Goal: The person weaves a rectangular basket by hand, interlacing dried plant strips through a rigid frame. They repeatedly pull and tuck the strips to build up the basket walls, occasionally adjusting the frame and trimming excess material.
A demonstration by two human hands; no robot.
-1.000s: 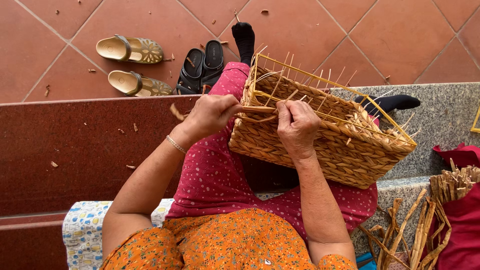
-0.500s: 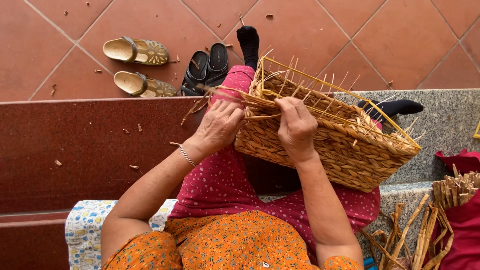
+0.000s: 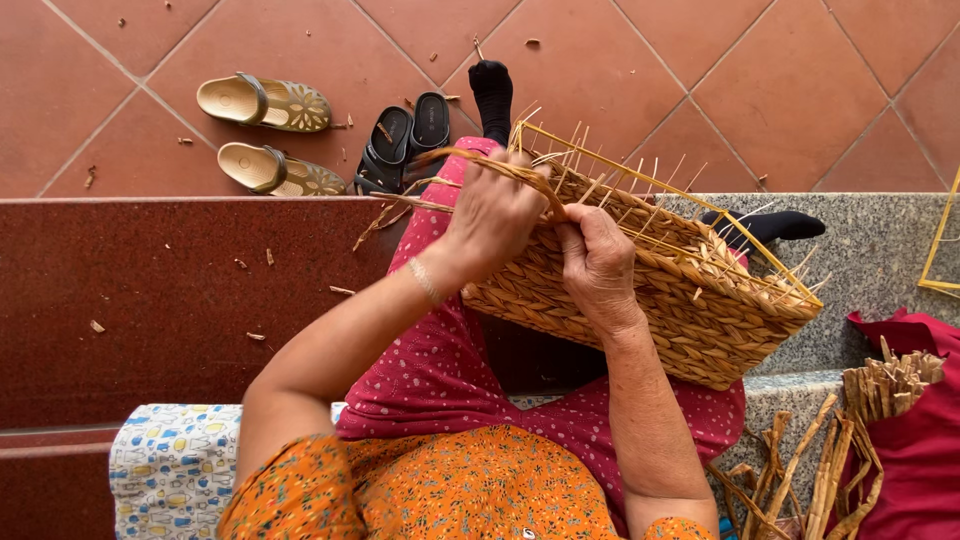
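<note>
A half-woven rectangular straw basket [image 3: 690, 315] rests on my lap, thin upright stakes sticking out of its rim. My left hand [image 3: 495, 215] grips a twisted straw strand [image 3: 480, 160] that arches over the basket's near corner. My right hand [image 3: 597, 262] presses on the basket's woven rim beside it, fingers curled over the edge. Loose strand ends [image 3: 385, 212] trail to the left of my left hand.
Two pairs of sandals, tan [image 3: 265, 135] and black [image 3: 405, 140], lie on the red tile floor. A dark red stone step [image 3: 150, 300] runs at left, a grey one [image 3: 880, 250] at right. Bundled dried stalks [image 3: 860, 430] and red cloth [image 3: 915, 440] sit at lower right.
My left hand has moved right and up to the basket's corner, pulling the strand over the rim. The right hand stays on the rim.
</note>
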